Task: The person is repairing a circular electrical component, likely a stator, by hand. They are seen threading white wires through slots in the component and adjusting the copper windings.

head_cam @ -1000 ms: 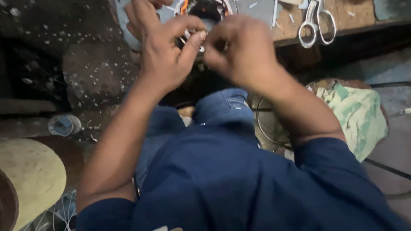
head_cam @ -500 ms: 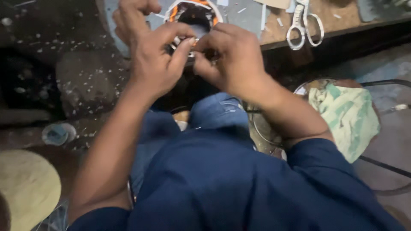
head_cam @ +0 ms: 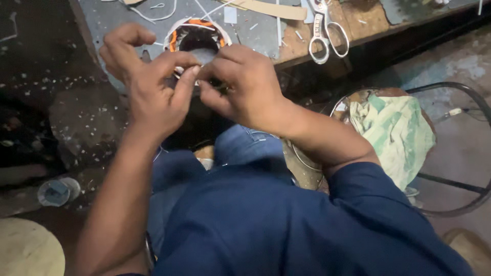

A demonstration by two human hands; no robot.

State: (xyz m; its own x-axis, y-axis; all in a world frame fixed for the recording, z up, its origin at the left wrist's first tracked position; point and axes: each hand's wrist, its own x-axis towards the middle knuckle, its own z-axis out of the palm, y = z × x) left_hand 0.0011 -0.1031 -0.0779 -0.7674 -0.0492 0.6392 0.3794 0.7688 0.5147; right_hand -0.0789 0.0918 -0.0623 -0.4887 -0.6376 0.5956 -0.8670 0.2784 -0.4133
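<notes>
A round motor stator with orange copper windings and white insulation [head_cam: 197, 36] lies on the grey bench top [head_cam: 255, 30], at its near edge. My left hand [head_cam: 148, 82] and my right hand [head_cam: 240, 84] meet just in front of it, thumbs and forefingers pinched together at the stator's near rim. What they pinch is small and hidden by the fingers; it looks like a thin white strip or wire. Both forearms reach up from my blue shirt and jeans.
Scissors [head_cam: 327, 30] lie on the bench to the right, beside a tan paper strip [head_cam: 271, 9] and white scraps. A stool with a green cloth [head_cam: 394, 128] stands at right. A small round container [head_cam: 57, 191] sits on the littered dark floor at left.
The view has shifted, so the bench and stator show more fully and lower in the frame. My hands stay pinched together at the stator's near rim.
</notes>
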